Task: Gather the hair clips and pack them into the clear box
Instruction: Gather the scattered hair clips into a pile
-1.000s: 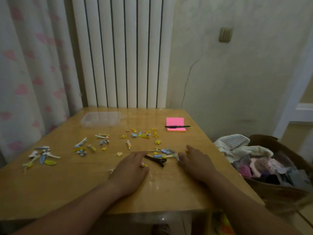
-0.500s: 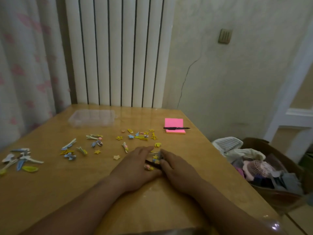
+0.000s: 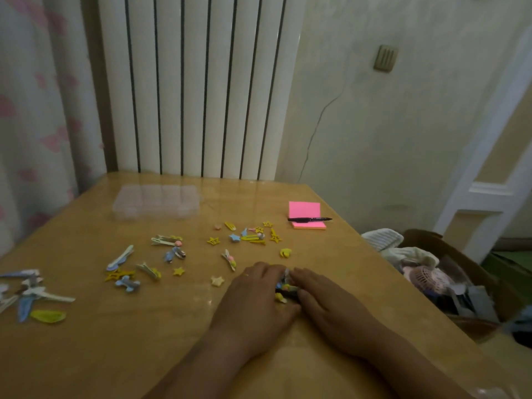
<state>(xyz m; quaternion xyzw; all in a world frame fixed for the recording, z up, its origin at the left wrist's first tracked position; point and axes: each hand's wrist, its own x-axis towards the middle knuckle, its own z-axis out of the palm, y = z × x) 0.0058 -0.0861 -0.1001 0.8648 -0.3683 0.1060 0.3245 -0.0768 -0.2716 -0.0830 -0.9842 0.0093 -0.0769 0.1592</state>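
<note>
left hand (image 3: 253, 295): fingers relaxed, is pushing the clip pile (image 3: 285, 287)
right hand (image 3: 325, 306): fingers relaxed, is pushing its other side
clip pile: is lying right of the clear box (image 3: 157, 201), nearer the person

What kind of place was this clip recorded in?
Most likely a room in a home: a wooden table against a white column radiator, a heart-patterned curtain, and a brown bin of clothes beside it.

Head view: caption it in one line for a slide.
Left hand and right hand cup hair clips between them on the table; other clips lie scattered, clear box beyond.
</note>
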